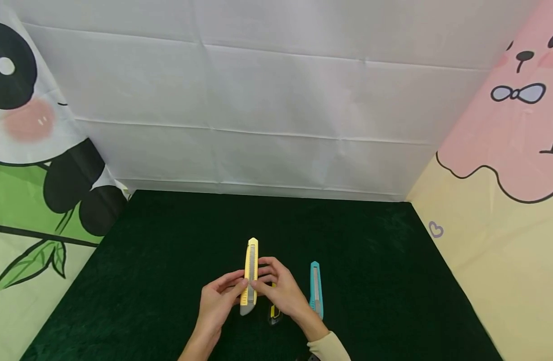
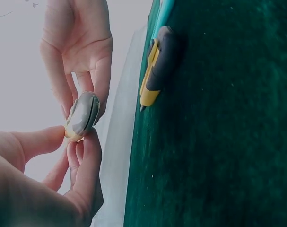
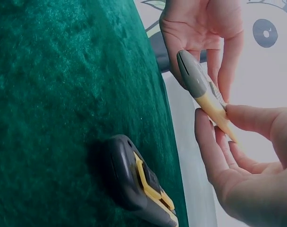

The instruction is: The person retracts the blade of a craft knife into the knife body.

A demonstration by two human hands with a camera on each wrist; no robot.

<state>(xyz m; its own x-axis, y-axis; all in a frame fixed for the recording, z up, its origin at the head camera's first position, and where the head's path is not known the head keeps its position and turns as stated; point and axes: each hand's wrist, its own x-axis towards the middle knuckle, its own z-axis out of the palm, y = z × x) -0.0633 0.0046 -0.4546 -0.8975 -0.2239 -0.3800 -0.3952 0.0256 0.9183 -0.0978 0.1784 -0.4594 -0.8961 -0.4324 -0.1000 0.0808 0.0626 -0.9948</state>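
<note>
A yellow utility knife with a grey end cap is held up between both hands, its long side facing the head camera. My left hand pinches it from the left, thumb on the front and fingers behind. From the right, my right hand pinches the same knife, thumb near its middle. Below the hands a black and yellow utility knife lies on the dark green cloth, partly hidden by the right hand in the head view. A turquoise utility knife lies to the right, its lower end beside the right wrist.
Dark green velvety cloth covers the table. A creased white sheet hangs behind it. Printed cartoon panels stand at both sides, a panda at left and a pink bear at right.
</note>
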